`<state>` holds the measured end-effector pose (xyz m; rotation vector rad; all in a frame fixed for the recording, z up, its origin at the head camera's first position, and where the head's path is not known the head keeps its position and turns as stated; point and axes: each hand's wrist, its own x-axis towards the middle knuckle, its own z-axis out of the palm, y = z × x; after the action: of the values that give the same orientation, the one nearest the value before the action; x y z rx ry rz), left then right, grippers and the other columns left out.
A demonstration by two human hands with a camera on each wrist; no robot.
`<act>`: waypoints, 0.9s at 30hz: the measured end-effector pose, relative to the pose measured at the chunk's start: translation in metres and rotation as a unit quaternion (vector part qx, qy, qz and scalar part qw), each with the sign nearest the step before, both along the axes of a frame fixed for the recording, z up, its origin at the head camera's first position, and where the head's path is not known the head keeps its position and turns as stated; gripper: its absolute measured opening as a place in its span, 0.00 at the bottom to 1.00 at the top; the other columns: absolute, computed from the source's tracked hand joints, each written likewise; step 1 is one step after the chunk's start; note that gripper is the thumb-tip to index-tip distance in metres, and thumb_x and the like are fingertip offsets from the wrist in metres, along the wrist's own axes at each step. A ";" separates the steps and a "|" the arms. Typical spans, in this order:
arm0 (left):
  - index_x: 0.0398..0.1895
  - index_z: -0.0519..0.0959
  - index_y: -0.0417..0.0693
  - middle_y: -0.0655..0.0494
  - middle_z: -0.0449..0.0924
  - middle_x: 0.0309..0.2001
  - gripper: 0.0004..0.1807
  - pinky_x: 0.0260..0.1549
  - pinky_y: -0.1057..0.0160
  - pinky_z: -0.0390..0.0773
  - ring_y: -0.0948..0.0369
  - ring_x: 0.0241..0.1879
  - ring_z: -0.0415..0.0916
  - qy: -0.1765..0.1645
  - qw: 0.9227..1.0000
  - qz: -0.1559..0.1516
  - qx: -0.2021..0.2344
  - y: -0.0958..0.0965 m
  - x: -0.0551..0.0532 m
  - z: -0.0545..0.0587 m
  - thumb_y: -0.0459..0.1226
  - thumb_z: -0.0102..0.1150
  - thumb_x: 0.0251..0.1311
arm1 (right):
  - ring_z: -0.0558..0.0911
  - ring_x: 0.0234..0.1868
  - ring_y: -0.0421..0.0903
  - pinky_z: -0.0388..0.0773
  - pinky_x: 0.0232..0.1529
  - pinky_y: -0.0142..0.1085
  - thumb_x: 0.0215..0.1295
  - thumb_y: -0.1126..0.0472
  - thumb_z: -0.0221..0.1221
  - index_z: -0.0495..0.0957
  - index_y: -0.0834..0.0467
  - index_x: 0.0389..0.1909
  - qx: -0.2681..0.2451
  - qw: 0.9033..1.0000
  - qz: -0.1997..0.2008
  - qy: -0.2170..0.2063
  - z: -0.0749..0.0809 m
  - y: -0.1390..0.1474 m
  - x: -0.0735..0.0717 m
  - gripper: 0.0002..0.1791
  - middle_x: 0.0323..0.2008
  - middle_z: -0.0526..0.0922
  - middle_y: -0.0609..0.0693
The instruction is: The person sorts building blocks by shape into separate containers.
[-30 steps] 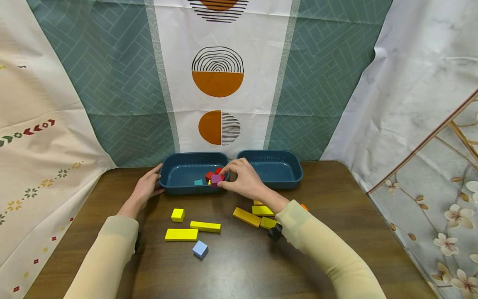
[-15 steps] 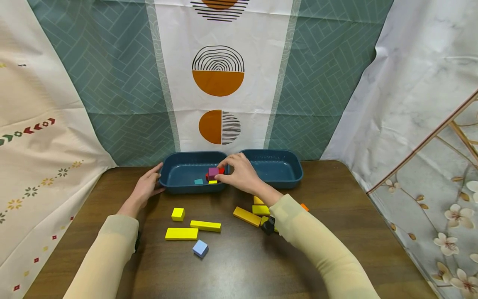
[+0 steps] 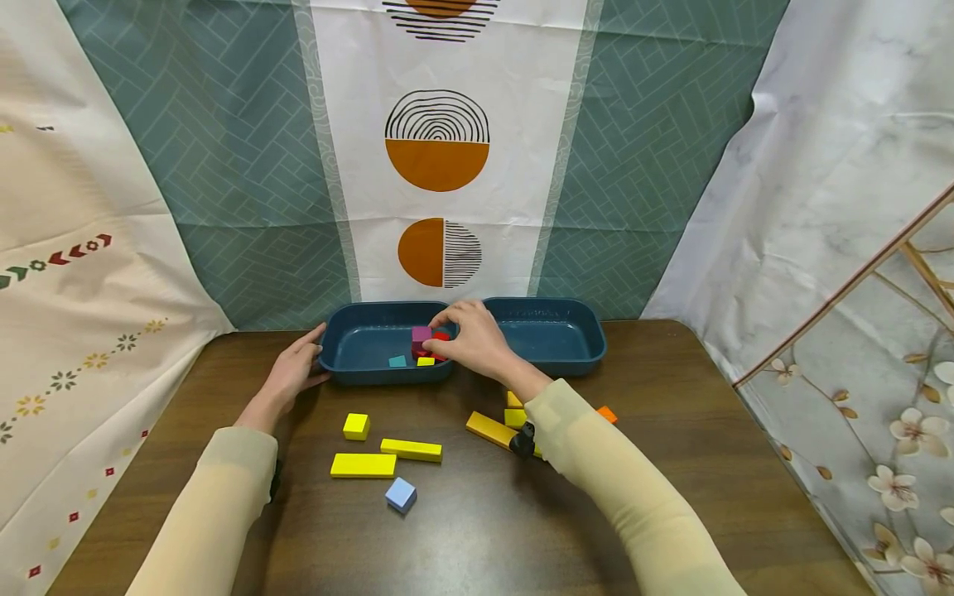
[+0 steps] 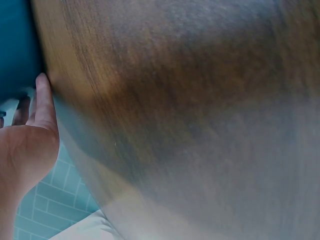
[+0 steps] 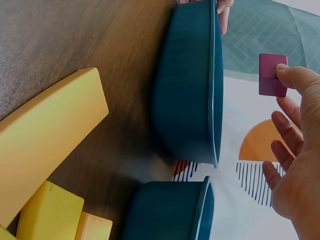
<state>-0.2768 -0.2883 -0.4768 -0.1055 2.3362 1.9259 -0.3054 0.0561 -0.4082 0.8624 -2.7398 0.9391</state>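
The person's right hand (image 3: 477, 339) pinched a purple block (image 3: 421, 338) between thumb and fingertip, the other fingers loosely bent. The block was up over the right end of the left tray (image 3: 383, 377), with red blocks (image 3: 441, 337), a teal block (image 3: 397, 362) and a small yellow block (image 3: 426, 362) near it in that tray. The left hand (image 3: 294, 372) was stretched out, its fingers nearly straight and touching the outside of the tray's left end. Just to the right stood a second tray (image 3: 555, 367). Nearer on the brown table (image 3: 462, 538) I saw a yellow cube (image 3: 356, 426), two yellow bars (image 3: 363, 465) and a light blue cube (image 3: 401, 495). An amber bar (image 3: 489, 429) lay partly hidden by the right wrist; an orange block (image 3: 607, 414) showed past the right sleeve (image 3: 619, 480).
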 end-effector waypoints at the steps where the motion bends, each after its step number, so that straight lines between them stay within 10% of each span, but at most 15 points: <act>1: 0.84 0.47 0.59 0.42 0.41 0.82 0.31 0.63 0.42 0.71 0.41 0.73 0.58 -0.001 1.000 0.002 -0.001 0.000 0.000 0.000 0.42 0.30 0.80 | 0.67 0.63 0.48 0.71 0.61 0.49 0.63 0.41 0.69 0.85 0.50 0.51 0.000 1.000 -0.001 0.000 -0.001 -0.001 -0.001 0.22 0.56 0.78 0.46; 27: 0.84 0.49 0.60 0.43 0.44 0.81 0.31 0.61 0.47 0.74 0.42 0.72 0.61 -0.005 1.000 0.009 0.001 0.000 -0.001 0.000 0.42 0.32 0.80 | 0.68 0.63 0.50 0.68 0.64 0.49 0.64 0.39 0.67 0.86 0.51 0.52 0.041 0.999 -0.021 0.009 -0.012 -0.018 -0.011 0.24 0.53 0.80 0.46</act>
<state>-0.2776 -0.2884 -0.4773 -0.1375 2.3353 1.9300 -0.3168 0.0379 -0.4203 0.8177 -2.7863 0.8137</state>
